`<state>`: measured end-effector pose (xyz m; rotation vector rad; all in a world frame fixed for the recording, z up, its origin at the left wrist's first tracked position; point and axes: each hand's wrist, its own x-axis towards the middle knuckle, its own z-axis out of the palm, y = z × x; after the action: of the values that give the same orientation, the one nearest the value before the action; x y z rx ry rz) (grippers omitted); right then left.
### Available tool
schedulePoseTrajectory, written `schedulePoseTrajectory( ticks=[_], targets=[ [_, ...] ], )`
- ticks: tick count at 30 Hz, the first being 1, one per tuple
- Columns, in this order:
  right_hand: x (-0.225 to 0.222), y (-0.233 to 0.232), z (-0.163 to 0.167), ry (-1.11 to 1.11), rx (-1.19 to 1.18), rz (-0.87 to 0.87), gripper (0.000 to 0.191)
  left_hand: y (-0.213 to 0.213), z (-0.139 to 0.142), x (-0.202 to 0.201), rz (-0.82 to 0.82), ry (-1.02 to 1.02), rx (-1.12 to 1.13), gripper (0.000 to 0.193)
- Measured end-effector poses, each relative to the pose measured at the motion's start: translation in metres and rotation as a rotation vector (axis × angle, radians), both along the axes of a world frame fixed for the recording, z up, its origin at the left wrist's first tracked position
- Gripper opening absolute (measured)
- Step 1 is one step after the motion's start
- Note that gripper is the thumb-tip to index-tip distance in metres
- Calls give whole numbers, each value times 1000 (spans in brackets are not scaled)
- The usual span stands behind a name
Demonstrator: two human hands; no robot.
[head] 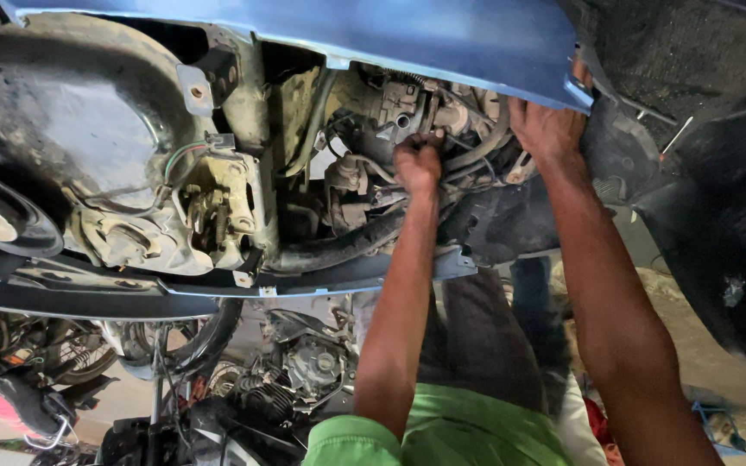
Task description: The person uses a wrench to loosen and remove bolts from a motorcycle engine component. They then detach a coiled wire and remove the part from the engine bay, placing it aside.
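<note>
A scooter with a blue body panel (442, 34) fills the view, its dirty engine bay (373, 129) exposed with hoses, cables and metal parts. My left hand (417, 162) reaches into the bay, fingers curled tight around a small part among the hoses; the part itself is hidden by the fist. My right hand (549, 129) is further right, at the lower edge of the blue panel. Its fingers go up behind that edge and grip it, next to a black plastic cover (511, 220).
A black rounded inner shell (53, 112) and a grimy bracket with a spring (218, 216) sit at the left. Another motorbike's engine and wheel (287, 371) show beyond the frame. Dark bodywork (727, 216) closes the right side. A green sleeve (442, 431) is at the bottom.
</note>
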<state>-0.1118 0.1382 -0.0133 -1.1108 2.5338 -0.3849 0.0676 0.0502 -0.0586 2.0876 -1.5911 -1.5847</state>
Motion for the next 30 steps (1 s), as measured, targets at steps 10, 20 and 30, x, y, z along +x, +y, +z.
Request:
schedulePoseTrajectory(
  ticks=[10, 20, 30],
  targets=[
    [2, 2, -11, 47, 42, 17, 47, -3, 13, -2, -101, -177, -4, 36],
    [3, 3, -15, 170, 22, 64, 56, 1, -2, 2, 131, 270, 22, 17],
    [0, 2, -11, 55, 29, 44, 54, 0, -16, 0, 310, 476, 73, 28]
  ],
)
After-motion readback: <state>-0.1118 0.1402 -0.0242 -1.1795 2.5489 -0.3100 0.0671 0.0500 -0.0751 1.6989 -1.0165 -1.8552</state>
